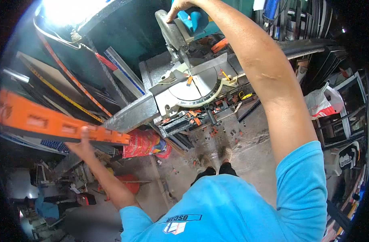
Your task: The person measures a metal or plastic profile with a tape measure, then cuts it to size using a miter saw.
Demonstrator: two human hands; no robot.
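My left hand is wrapped around a long bar covered in orange film, dark along its lower edge. The bar is lifted out to the left, its near end close to the saw bench, and looks smeared by motion. At the top, my right hand grips the head of a mitre saw, partly cut off by the frame edge. The saw head is raised above its round table. A small orange offcut lies on that table by the blade.
Orange and dark offcuts litter the bench front and floor. A pencil and a yellow tape measure lie near the saw. Long profiles lean at left. A red sack stands below; a plastic bag hangs right. Another person is at lower left.
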